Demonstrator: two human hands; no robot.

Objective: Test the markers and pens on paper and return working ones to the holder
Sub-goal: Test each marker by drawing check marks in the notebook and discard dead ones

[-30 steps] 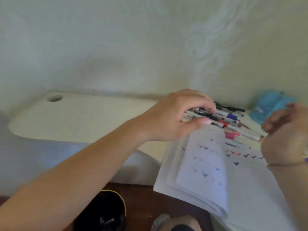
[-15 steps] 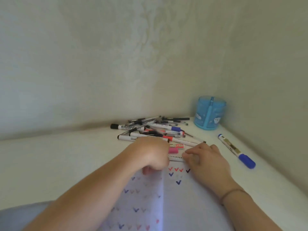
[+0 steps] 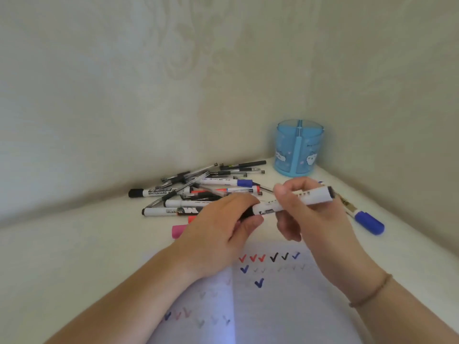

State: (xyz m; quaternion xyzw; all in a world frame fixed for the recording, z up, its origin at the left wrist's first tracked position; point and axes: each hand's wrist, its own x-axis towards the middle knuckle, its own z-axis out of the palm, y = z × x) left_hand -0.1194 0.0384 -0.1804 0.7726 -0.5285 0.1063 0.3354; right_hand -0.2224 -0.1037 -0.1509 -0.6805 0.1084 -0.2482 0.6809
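A white marker with black ends (image 3: pixel 295 201) is held level above the paper (image 3: pixel 273 294) between both hands. My left hand (image 3: pixel 223 227) grips its black cap end. My right hand (image 3: pixel 305 214) pinches the white barrel. The paper carries red, black and blue tick marks. A pile of markers and pens (image 3: pixel 198 192) lies just beyond my hands. The blue pen holder (image 3: pixel 299 150) stands in the far right corner.
A blue-capped marker (image 3: pixel 365 219) lies alone on the white desk (image 3: pixel 74 256) to the right of my hands. A pink marker (image 3: pixel 178 230) lies beside my left hand. Walls close in behind and to the right.
Both hands have lifted off the paper's top edge and now hold a white marker between them, the left on its cap. The view has steadied on the desk corner.
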